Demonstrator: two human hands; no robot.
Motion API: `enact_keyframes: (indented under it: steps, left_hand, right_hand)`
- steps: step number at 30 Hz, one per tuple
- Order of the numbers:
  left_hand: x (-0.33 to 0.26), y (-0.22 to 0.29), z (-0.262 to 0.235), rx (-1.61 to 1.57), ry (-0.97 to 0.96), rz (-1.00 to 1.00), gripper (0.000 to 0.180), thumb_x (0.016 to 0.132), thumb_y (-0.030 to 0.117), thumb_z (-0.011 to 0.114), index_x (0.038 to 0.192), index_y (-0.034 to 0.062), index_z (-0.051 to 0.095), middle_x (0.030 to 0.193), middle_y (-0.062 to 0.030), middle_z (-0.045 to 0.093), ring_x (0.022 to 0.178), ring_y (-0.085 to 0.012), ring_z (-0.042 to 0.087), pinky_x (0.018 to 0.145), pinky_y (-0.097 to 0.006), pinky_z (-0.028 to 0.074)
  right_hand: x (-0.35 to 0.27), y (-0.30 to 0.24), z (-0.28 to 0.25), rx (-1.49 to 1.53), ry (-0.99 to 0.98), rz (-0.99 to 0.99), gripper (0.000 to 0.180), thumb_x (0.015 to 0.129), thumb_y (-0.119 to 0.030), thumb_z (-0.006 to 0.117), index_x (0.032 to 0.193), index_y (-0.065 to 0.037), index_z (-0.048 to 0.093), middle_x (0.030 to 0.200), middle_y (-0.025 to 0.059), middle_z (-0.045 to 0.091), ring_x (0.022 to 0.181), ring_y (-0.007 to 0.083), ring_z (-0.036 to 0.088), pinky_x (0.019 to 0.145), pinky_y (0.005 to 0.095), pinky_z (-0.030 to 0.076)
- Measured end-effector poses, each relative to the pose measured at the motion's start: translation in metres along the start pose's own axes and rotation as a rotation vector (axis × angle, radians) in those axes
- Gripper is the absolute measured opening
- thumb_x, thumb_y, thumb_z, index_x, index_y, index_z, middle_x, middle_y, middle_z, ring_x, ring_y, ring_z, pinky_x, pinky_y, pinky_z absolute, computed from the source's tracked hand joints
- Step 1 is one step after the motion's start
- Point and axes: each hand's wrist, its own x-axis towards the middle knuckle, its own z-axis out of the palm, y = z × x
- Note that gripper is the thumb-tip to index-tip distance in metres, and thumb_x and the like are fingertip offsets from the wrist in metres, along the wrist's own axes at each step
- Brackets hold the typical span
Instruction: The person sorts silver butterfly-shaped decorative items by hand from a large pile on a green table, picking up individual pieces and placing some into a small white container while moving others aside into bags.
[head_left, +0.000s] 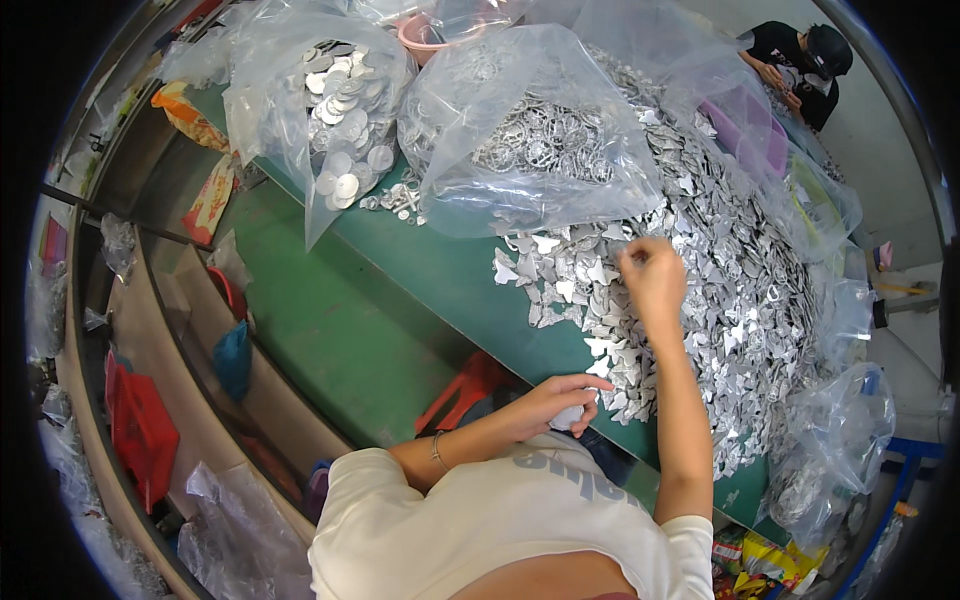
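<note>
While the left hand curls around a pale silvery piece beside the edge of the green table, the right hand, apart from it, bends its fingers over a heap of butterfly-shaped metal pieces; whether they pinch one cannot be told. Beyond, clear plastic bags hold openwork metal pieces and round discs; a black-capped person is farther off, at right.
</note>
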Motion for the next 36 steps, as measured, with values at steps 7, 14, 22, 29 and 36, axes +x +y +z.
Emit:
enact_keyframes:
  steps: [7, 14, 22, 29, 36]
  left_hand:
    - [0.003, -0.002, -0.004, -0.034, 0.013, -0.021, 0.034, 0.091, 0.013, 0.044, 0.123, 0.0008, 0.045, 0.070, -0.0055, 0.049, 0.058, -0.0127, 0.048, 0.055, -0.026, 0.041]
    - [0.004, 0.002, 0.001, -0.028, 0.014, -0.025, 0.034, 0.092, 0.013, 0.044, 0.123, -0.0011, 0.045, 0.069, -0.0052, 0.048, 0.059, -0.0119, 0.047, 0.056, -0.027, 0.043]
    - [-0.002, 0.014, 0.004, -0.238, -0.064, 0.011, 0.041, 0.094, 0.024, 0.041, 0.126, -0.0010, 0.042, 0.080, -0.0059, 0.050, 0.069, -0.0139, 0.048, 0.068, -0.032, 0.043]
    - [0.000, 0.047, 0.019, -0.552, 0.115, 0.230, 0.043, 0.093, 0.028, 0.041, 0.127, 0.0017, 0.041, 0.110, -0.0083, 0.053, 0.101, -0.0222, 0.053, 0.090, -0.042, 0.042]
    - [0.007, 0.023, -0.020, -0.706, -0.055, 0.292, 0.031, 0.091, 0.015, 0.049, 0.119, 0.0034, 0.045, 0.093, -0.0066, 0.054, 0.083, -0.0179, 0.055, 0.073, -0.034, 0.047]
  right_hand:
    - [-0.003, 0.025, -0.053, 1.576, -0.117, 0.455, 0.015, 0.079, -0.005, 0.049, 0.094, -0.002, 0.047, 0.080, 0.0164, 0.058, 0.072, 0.0247, 0.061, 0.054, 0.0279, 0.052]
    - [-0.029, 0.051, -0.056, 2.520, -0.346, 0.687, 0.049, 0.080, -0.010, 0.049, 0.125, 0.004, 0.038, 0.123, 0.0202, 0.046, 0.113, 0.0329, 0.047, 0.091, 0.0469, 0.047]
    - [-0.066, 0.026, -0.046, 2.598, -0.085, 0.831, 0.024, 0.084, -0.016, 0.053, 0.101, 0.000, 0.052, 0.084, 0.0093, 0.046, 0.084, 0.0208, 0.045, 0.076, 0.0355, 0.039]
    - [-0.083, 0.026, -0.037, 2.496, -0.288, 1.038, 0.018, 0.092, -0.020, 0.042, 0.083, -0.005, 0.047, 0.068, 0.0030, 0.035, 0.059, 0.0135, 0.032, 0.051, 0.0256, 0.027]
    - [-0.101, 0.019, -0.036, 2.189, -0.385, 0.836, 0.016, 0.092, -0.018, 0.044, 0.098, -0.004, 0.049, 0.074, 0.0041, 0.041, 0.060, 0.0139, 0.037, 0.048, 0.0252, 0.031]
